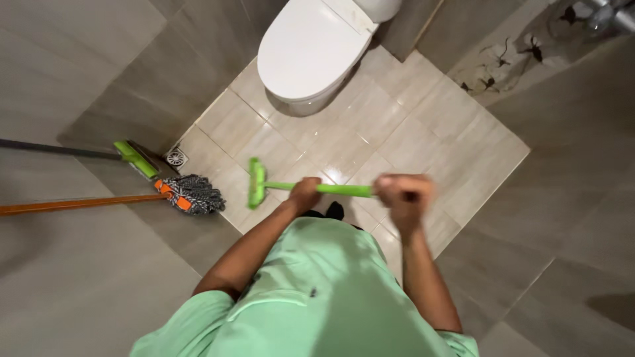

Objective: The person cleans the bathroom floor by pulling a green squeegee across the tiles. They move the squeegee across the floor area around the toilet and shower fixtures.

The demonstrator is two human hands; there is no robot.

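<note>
Here, nearest to me, my green shirt (311, 291) fills the bottom of the view, and both my arms reach out from it over the floor. My left hand (304, 194) is closed round the green handle of the brush (256, 183) low down, close to its head, and my right hand (405, 197) is closed round the same handle higher up, near its end; the right one is blurred, so I cannot make out the fingers. The hands sit apart along the shaft, which I judge gives me leverage to push the head across the tiles. The brush head lies crosswise on the pale floor (423, 139), just left of my left hand, between me and the toilet. Further left, a mop (192, 194) with a grey stringy head and an orange shaft rests on the floor, its shaft running off to the left edge, and just beyond it a second green-headed tool (136, 159) on a dark shaft lies the same way; both look set aside against the wall. A round drain (176, 157) sits beside them in the corner. The floor tiles are glossy beige and catch the light. Farthest off stands a white toilet (311, 49) with its lid down, grey tiled walls on either side, and a patterned panel (509, 59) at far right.
</note>
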